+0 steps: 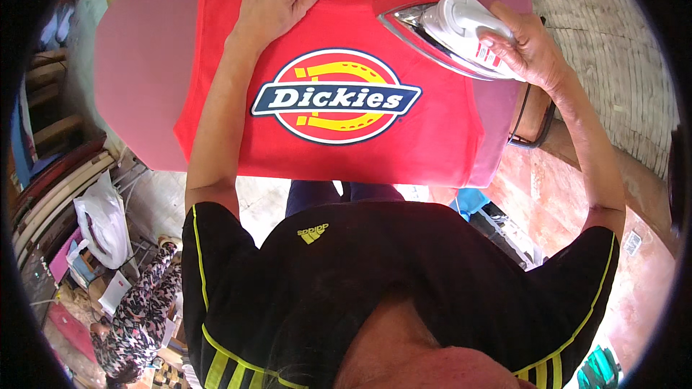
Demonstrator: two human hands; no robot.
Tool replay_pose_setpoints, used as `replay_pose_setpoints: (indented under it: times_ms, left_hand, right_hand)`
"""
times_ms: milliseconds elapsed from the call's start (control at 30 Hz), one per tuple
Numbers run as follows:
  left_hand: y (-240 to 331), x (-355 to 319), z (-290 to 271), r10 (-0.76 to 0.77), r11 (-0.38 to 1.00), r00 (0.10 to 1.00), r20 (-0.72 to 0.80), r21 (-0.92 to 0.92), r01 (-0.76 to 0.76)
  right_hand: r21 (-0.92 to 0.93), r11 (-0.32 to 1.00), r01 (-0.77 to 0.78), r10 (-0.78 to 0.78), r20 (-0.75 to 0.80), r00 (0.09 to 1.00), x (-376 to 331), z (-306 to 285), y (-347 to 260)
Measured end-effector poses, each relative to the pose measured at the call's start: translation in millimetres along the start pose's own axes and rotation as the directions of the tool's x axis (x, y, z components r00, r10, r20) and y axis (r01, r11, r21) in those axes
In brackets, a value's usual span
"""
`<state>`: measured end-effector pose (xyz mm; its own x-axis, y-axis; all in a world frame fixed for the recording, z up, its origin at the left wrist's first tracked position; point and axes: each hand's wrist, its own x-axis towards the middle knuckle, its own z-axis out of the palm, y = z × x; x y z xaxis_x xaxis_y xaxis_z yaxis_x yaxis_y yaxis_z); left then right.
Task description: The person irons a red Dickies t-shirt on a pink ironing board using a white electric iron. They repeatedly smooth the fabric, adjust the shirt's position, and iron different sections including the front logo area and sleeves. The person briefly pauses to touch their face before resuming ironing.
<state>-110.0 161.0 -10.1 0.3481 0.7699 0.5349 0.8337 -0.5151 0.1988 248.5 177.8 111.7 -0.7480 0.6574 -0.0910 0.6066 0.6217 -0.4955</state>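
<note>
A red sleeveless shirt [339,167] with a large printed emblem on its front lies spread over a mauve padded ironing board [148,65]. My left hand [272,1], wearing a ring, rests on the fabric near the neck label, fingers spread, with nothing held. Wrapped round the handle of a white iron [461,20] is my right hand [532,47]. The iron's pointed tip faces left, over the shirt's upper right part. Whether its soleplate presses on the cloth or sits just above it, I cannot tell. My left fingertips run to the top edge of the picture.
A brown curved ledge [577,155] and a woven mat surface [605,43] lie to the right. At lower left are a white plastic bag [107,220], stacked boards [61,194] and a person in camouflage-patterned clothes [137,320]. A dark cord or frame [542,137] hangs by the board's right edge.
</note>
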Motion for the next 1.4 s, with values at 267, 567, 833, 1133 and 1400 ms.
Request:
replay_pose_setpoints:
  times_ms: [267, 567, 833, 1133, 1400]
  left_hand:
    - [-11, -5, 3, -0.008, 0.996, 1.000, 0.016, -0.085, 0.009]
    - [1, -9, -6, -0.050, 0.990, 0.984, 0.173, 0.136, 0.026]
    - [-8, -23, -10, -0.301, 0.938, 0.947, 0.114, 0.213, 0.272]
    - [-17, -29, -2, -0.386, 0.892, 0.923, -0.016, 0.247, 0.377]
    - [-20, -30, 1, -0.376, 0.883, 0.925, -0.055, 0.282, 0.375]
  right_hand:
    - [-0.035, 0.999, 0.016, -0.017, -0.029, 0.999, 9, 9, -13]
    - [-0.054, 0.998, 0.027, -0.029, -0.032, 0.999, 14, 21, -22]
    - [0.045, 0.935, -0.352, 0.353, -0.217, 0.910, -12, 16, -3]
    - [-0.029, 0.996, -0.088, 0.078, -0.248, 0.966, 36, 6, 2]
    - [-0.009, 0.974, -0.224, 0.224, -0.047, 0.974, 58, -8, -2]
